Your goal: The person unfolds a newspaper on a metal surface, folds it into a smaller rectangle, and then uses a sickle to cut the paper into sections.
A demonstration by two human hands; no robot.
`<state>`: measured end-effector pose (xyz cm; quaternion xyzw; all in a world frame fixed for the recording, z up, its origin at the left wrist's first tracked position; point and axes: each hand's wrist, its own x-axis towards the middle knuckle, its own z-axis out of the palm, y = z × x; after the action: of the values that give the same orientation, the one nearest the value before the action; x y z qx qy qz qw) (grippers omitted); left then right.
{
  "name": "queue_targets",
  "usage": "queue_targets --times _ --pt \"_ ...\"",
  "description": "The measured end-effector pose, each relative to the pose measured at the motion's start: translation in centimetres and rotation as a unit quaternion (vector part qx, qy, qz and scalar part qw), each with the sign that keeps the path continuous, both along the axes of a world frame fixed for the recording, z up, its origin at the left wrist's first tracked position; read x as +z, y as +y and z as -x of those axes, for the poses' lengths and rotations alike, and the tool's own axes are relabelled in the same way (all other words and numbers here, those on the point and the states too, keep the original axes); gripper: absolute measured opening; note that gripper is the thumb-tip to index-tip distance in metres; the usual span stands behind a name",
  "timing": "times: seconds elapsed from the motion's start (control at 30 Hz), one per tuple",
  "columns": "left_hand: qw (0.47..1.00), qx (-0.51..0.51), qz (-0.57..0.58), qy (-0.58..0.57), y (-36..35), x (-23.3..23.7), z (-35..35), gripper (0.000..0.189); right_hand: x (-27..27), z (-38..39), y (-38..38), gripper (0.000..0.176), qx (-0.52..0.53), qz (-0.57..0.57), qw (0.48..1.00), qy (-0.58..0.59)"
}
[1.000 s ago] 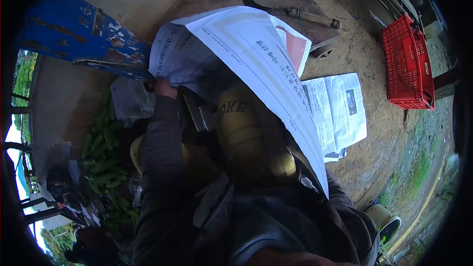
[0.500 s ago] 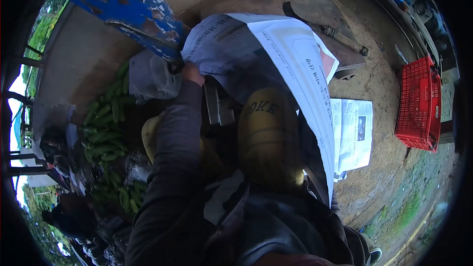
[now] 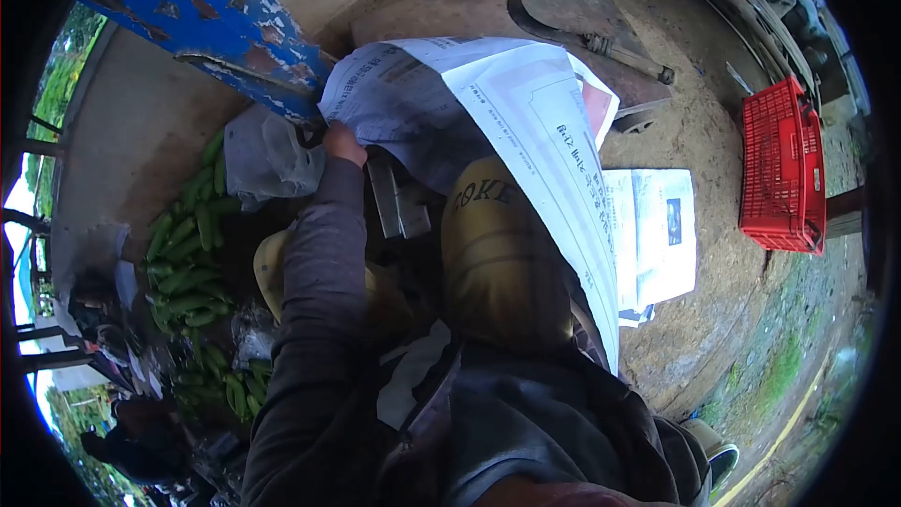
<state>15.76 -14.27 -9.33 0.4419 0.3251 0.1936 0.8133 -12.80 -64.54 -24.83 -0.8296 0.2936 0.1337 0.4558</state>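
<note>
A large printed newspaper sheet (image 3: 526, 103) is spread in front of my knees, its right side hanging past my right leg. My left hand (image 3: 344, 144) is closed on the sheet's left edge, beside a whitish plastic bag (image 3: 272, 158). My right hand does not show; the sheet covers that side. More newspaper (image 3: 657, 235) lies on the ground at the right. A pale block-like object (image 3: 399, 197) is below my left hand, between my knees.
Long green fruits or vegetables (image 3: 188, 253) lie piled at the left. A blue peeling post (image 3: 216, 28) rises at upper left. Beyond the paper, a sickle (image 3: 591, 40) rests on a flat board (image 3: 450, 5). A red plastic crate (image 3: 782, 174) stands at the right.
The view has shifted a little, so everything appears slightly further left. My left hand still grips the newspaper's edge, and more of the sickle and board shows behind the sheet.
</note>
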Motion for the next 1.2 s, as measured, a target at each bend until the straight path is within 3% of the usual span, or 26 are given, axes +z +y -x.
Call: queue_targets --times 0.27,0.5,0.67,0.87,0.97,1.03,1.13,1.2 --pt "1.0 -0.023 -0.009 -0.005 1.5 -1.3 0.1 0.035 1.4 5.8 -1.7 0.05 -0.112 -0.101 0.988 0.031" --pt "0.999 -0.004 -0.029 -0.013 1.6 -2.5 -0.4 0.038 5.1 4.6 -1.4 0.05 -0.223 -0.24 0.945 -0.014" --pt "1.0 -0.01 -0.005 0.003 1.9 -1.6 0.2 0.036 13.1 -6.0 -0.5 0.051 -0.227 -0.372 0.884 -0.171" --pt "1.0 -0.013 0.0 0.025 1.5 -1.7 0.4 0.033 28.8 -24.7 0.3 0.051 -0.093 -0.452 0.8 -0.383" --pt "0.999 -0.026 -0.013 0.026 1.4 -2.6 1.4 0.032 32.4 -34.8 -0.5 0.046 0.055 -0.406 0.803 -0.433" --pt "0.998 0.003 -0.046 0.041 -0.6 -1.8 1.4 0.035 36.7 -37.6 5.2 0.036 -0.028 -0.386 0.829 -0.404" --pt "0.989 0.006 -0.137 0.057 -2.9 0.9 2.0 0.054 33.9 -38.1 8.5 0.033 0.036 -0.466 0.814 -0.343" --pt "0.957 0.038 -0.286 -0.021 -4.1 1.6 2.1 0.066 31.7 -36.3 11.7 0.031 0.04 -0.503 0.816 -0.28"
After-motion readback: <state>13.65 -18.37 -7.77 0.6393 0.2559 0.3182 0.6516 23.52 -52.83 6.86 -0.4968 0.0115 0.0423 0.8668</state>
